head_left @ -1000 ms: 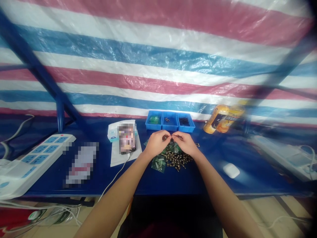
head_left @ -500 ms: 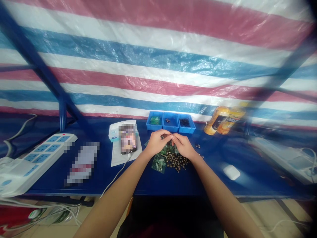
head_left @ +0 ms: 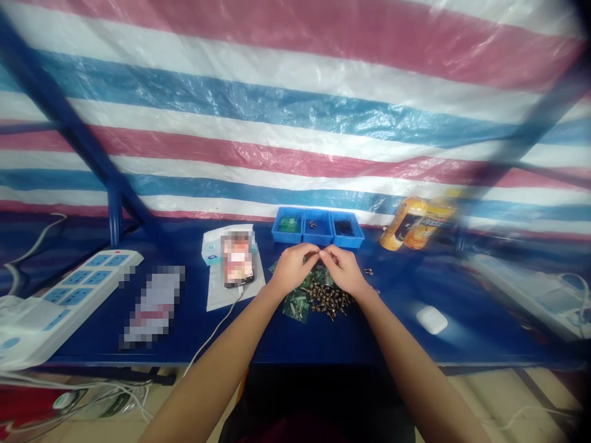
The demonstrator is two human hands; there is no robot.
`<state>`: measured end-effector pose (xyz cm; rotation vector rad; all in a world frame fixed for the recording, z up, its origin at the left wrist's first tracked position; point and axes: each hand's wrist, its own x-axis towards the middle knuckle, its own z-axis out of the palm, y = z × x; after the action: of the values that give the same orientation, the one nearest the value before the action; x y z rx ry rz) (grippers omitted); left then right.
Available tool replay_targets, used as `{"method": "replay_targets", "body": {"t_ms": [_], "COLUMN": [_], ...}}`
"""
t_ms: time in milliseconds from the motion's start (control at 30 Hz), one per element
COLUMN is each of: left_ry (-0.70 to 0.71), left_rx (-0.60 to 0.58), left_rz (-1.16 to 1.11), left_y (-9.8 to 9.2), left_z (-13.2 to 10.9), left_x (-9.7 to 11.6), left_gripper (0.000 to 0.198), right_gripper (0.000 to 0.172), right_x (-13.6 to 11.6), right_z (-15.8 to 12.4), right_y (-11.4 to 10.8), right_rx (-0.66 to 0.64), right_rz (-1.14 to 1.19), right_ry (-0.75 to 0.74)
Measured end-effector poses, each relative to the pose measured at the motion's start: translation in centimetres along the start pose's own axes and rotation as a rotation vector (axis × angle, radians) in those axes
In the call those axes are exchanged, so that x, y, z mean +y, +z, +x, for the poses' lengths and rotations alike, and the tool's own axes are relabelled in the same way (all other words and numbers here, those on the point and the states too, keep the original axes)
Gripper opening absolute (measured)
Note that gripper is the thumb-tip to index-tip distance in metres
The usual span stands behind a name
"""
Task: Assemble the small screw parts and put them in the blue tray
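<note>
My left hand [head_left: 295, 269] and my right hand [head_left: 343, 268] meet fingertip to fingertip above the table. Both are closed in a pinch; whatever they hold is too small or hidden to name. Just below them lies a pile of small brass-coloured metal parts [head_left: 329, 299]. Beside the pile, small green-tinted clear bags [head_left: 296, 306] hold pale pieces, partly covered by my left hand. Behind my hands stands a blue three-part tray [head_left: 317, 239]: green pieces [head_left: 289, 224] at left, a few small metal parts [head_left: 313, 224] in the middle, dark small pieces [head_left: 344, 228] at right.
A phone [head_left: 238, 261] on a white packet [head_left: 217, 295] is plugged into a cable. Power strips [head_left: 76, 289] lie at left and right. Two orange bottles [head_left: 404, 224] stand at the back right. A white rounded case [head_left: 432, 320] and a few loose metal parts [head_left: 368, 271] lie right.
My hands stay together over the pile, with only a slight shift of the fingers; the right hand's fingertips are drawn a little closer in. The picture on the phone screen differs.
</note>
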<state>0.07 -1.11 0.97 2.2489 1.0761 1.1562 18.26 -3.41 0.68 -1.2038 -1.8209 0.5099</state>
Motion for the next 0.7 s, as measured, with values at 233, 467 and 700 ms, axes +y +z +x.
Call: {"method": "replay_targets", "body": {"t_ms": [233,467,700], "left_ry": [0.019,-0.005,-0.050], "left_rx": [-0.014,-0.002,0.008], "left_rz": [0.028,-0.014,0.010], "left_y": [-0.2,-0.1,0.0], "left_z": [0.0,0.0,0.0], "left_x": [-0.2,0.2,0.1], "left_gripper": [0.017,0.024,0.025], "right_gripper": [0.037,0.044,0.047], "right_x": [0.2,0.5,1.6], "right_z": [0.1,0.2,1.3], "right_y": [-0.1,0.3,-0.2], "right_rx": [0.008,0.047,0.420], "right_rz": [-0.023,0.067,0.479], "right_ry": [0.011,0.064,0.353]}}
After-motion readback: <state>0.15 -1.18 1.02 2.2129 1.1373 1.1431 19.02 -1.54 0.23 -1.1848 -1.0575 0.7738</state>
